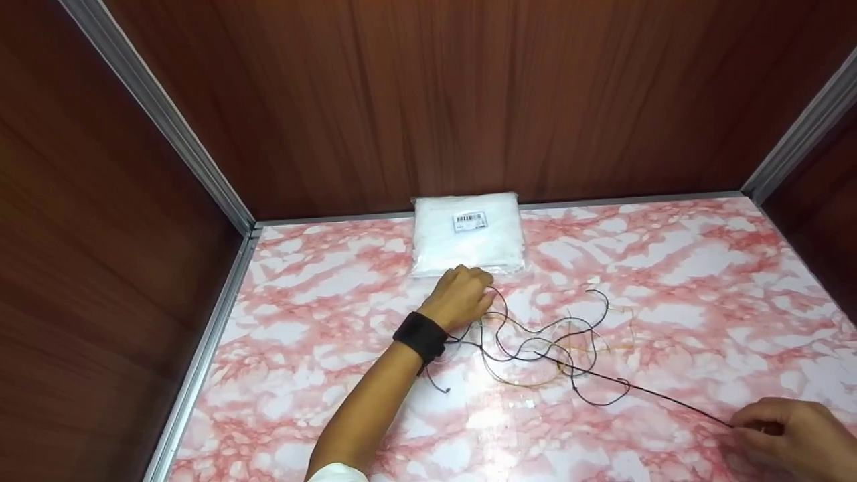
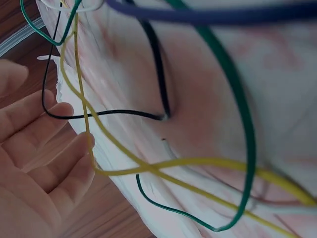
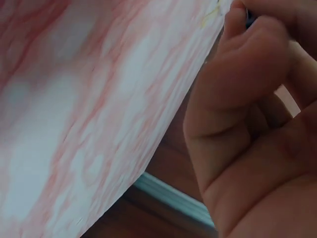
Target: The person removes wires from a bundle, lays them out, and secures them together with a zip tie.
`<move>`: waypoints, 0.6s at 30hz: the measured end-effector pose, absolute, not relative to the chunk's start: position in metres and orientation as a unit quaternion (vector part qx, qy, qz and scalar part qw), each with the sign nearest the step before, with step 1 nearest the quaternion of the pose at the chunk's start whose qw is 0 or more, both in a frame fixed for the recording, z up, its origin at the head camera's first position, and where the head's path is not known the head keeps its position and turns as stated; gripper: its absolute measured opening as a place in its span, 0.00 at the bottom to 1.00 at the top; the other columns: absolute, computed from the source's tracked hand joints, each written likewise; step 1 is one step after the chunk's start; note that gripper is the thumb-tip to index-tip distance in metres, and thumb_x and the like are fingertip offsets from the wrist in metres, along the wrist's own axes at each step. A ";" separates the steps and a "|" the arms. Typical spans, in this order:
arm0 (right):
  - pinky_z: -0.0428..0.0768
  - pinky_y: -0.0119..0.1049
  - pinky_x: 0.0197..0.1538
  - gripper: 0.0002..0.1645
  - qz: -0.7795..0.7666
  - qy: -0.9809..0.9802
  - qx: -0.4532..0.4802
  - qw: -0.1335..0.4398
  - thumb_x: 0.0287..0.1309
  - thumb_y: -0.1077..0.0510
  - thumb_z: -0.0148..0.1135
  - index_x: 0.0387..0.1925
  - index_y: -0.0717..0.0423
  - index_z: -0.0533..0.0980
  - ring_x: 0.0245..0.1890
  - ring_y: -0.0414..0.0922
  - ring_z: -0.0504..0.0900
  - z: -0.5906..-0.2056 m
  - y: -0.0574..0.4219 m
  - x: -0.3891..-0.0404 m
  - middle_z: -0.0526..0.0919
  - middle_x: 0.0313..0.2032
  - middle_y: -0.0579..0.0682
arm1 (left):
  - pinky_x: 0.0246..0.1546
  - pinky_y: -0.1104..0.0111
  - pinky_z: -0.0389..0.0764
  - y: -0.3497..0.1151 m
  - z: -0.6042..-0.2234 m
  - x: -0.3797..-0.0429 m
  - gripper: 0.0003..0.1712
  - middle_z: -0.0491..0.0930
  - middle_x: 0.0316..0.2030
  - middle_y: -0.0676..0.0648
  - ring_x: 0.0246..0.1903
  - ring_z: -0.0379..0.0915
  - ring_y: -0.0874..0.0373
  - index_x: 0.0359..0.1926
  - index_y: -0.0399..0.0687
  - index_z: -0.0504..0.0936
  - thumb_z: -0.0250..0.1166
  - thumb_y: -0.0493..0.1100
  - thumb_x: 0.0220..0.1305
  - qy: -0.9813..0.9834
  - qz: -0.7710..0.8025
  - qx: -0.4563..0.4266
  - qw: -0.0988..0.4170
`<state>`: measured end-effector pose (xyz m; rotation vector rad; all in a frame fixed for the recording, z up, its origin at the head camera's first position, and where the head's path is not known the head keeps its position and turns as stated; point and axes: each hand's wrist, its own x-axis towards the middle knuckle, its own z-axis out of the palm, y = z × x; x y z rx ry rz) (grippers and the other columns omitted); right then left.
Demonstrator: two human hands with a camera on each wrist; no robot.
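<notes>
The person's right hand [image 1: 797, 435] pinches one end of a thin, dark, straight-drawn wire [image 1: 669, 399]. The left hand's [image 1: 462, 294] fingers bend loosely, slightly apart, beside a yellow plastic-coated wire [image 2: 198, 161]. The pinched wire runs across the table into a loose tangle of thin coloured wires [image 1: 560, 365]. Pulling harder could tighten the crossings or drag neighbouring loops along. Behind the left hand, a flat white plastic-wrapped packet [image 1: 469, 234] probably limits reach; the pink-and-white marbled tabletop [image 1: 703, 268] offers more room right of the tangle.
</notes>
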<state>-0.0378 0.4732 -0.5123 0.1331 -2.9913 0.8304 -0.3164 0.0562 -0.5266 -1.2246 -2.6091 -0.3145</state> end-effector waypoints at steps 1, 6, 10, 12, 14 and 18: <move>0.73 0.28 0.23 0.10 0.275 -0.960 0.055 0.008 0.41 0.66 0.76 0.25 0.49 0.84 0.21 0.29 0.71 -0.511 0.471 -0.038 0.78 0.22 0.33 | 0.40 0.61 0.74 0.058 -0.526 -0.316 0.08 0.81 0.37 0.51 0.38 0.76 0.51 0.36 0.49 0.81 0.58 0.46 0.65 -0.893 -0.106 -0.418 0.128; 0.75 0.28 0.23 0.08 0.293 -0.949 0.114 -0.013 0.46 0.65 0.74 0.27 0.50 0.85 0.22 0.28 0.74 -0.508 0.460 -0.041 0.81 0.24 0.34 | 0.42 0.63 0.75 0.066 -0.527 -0.314 0.07 0.82 0.38 0.52 0.38 0.76 0.54 0.35 0.49 0.82 0.57 0.39 0.61 -0.867 -0.083 -0.462 0.167; 0.77 0.29 0.27 0.05 0.296 -0.944 0.128 -0.066 0.50 0.63 0.72 0.29 0.49 0.85 0.27 0.29 0.77 -0.503 0.449 -0.044 0.83 0.28 0.36 | 0.44 0.65 0.74 0.071 -0.530 -0.313 0.07 0.83 0.34 0.54 0.36 0.77 0.57 0.30 0.51 0.83 0.58 0.38 0.56 -0.846 -0.047 -0.503 0.172; 0.77 0.30 0.28 0.03 0.298 -0.941 0.125 -0.101 0.53 0.61 0.70 0.30 0.49 0.85 0.28 0.29 0.78 -0.500 0.444 -0.045 0.84 0.29 0.37 | 0.43 0.63 0.73 0.072 -0.531 -0.313 0.07 0.82 0.32 0.54 0.34 0.76 0.55 0.31 0.53 0.84 0.60 0.39 0.55 -0.848 -0.025 -0.505 0.160; 0.77 0.30 0.28 0.01 0.297 -0.938 0.125 -0.127 0.55 0.59 0.69 0.31 0.49 0.85 0.28 0.30 0.77 -0.498 0.437 -0.047 0.84 0.30 0.38 | 0.41 0.61 0.72 0.073 -0.532 -0.312 0.07 0.80 0.30 0.53 0.31 0.73 0.53 0.33 0.55 0.85 0.62 0.40 0.54 -0.855 -0.004 -0.500 0.142; 0.75 0.31 0.28 0.03 0.286 -0.940 0.113 -0.149 0.58 0.55 0.68 0.29 0.44 0.84 0.26 0.30 0.74 -0.495 0.423 -0.048 0.82 0.28 0.36 | 0.38 0.60 0.72 0.071 -0.535 -0.311 0.09 0.77 0.29 0.52 0.30 0.70 0.52 0.34 0.60 0.87 0.61 0.43 0.56 -0.865 0.015 -0.488 0.114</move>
